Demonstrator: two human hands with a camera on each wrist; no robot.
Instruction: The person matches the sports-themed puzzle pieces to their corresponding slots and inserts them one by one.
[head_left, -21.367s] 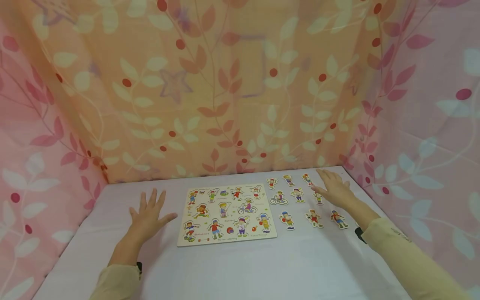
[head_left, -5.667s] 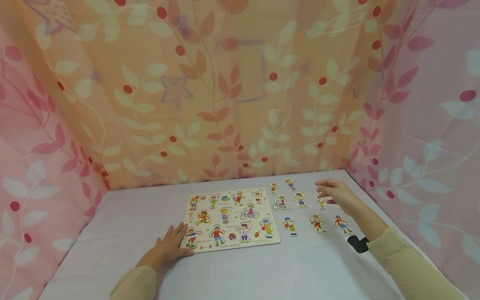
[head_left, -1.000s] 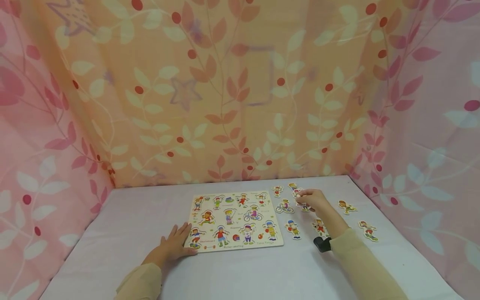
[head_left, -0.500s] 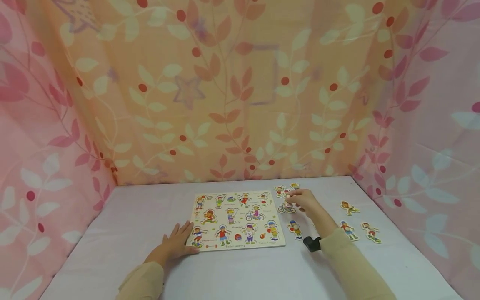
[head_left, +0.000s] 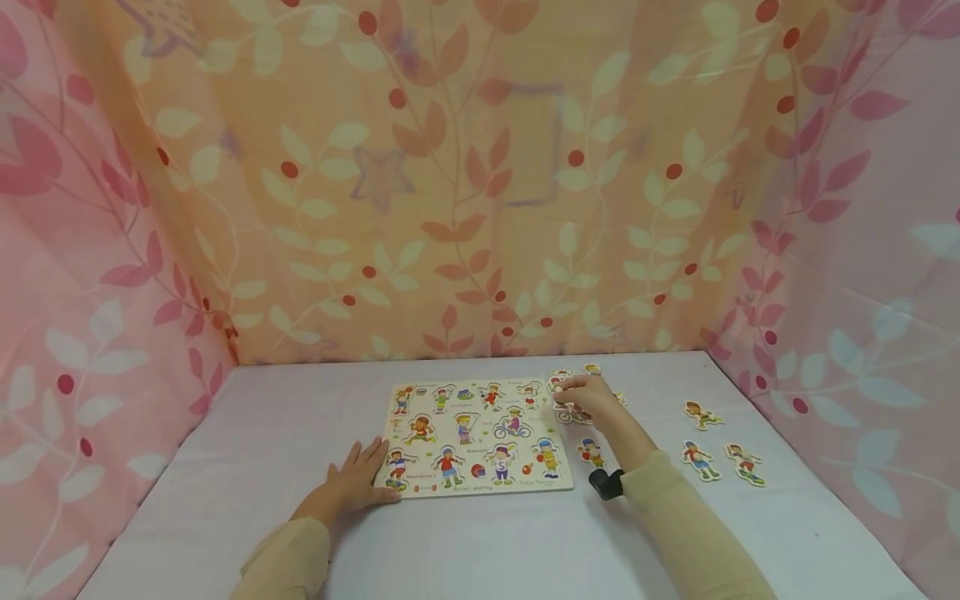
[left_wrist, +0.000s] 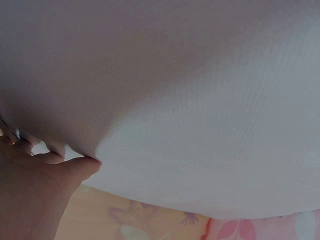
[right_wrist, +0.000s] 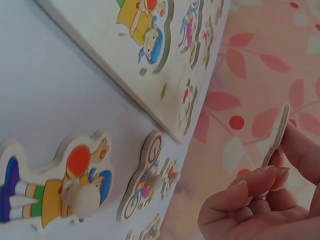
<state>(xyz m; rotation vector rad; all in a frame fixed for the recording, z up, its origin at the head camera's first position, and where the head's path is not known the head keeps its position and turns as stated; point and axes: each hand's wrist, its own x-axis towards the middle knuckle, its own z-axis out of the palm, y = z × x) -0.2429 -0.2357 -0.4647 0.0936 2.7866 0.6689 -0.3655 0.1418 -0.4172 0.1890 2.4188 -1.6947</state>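
Pinches figure piece (right_wrist: 278, 131) in right hand (head_left: 596, 403) near bicycle piece (right_wrist: 142, 175) | touches left edge of puzzle board (head_left: 442, 429) with spread left hand (head_left: 349, 483)

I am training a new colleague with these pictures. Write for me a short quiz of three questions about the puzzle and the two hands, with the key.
1. True or false: the left hand is pinching a puzzle piece.

2. In the right wrist view, the loose piece with the yellow-shirted figure lies on the table. What colour is the printed paddle?
A) green
B) orange-red
C) purple

3. Fill in: in the head view, the loose pieces lie to the ______ of the board.

Key:
1. False. It is at the board's left edge; the right hand pinches a puzzle piece.
2. B
3. right
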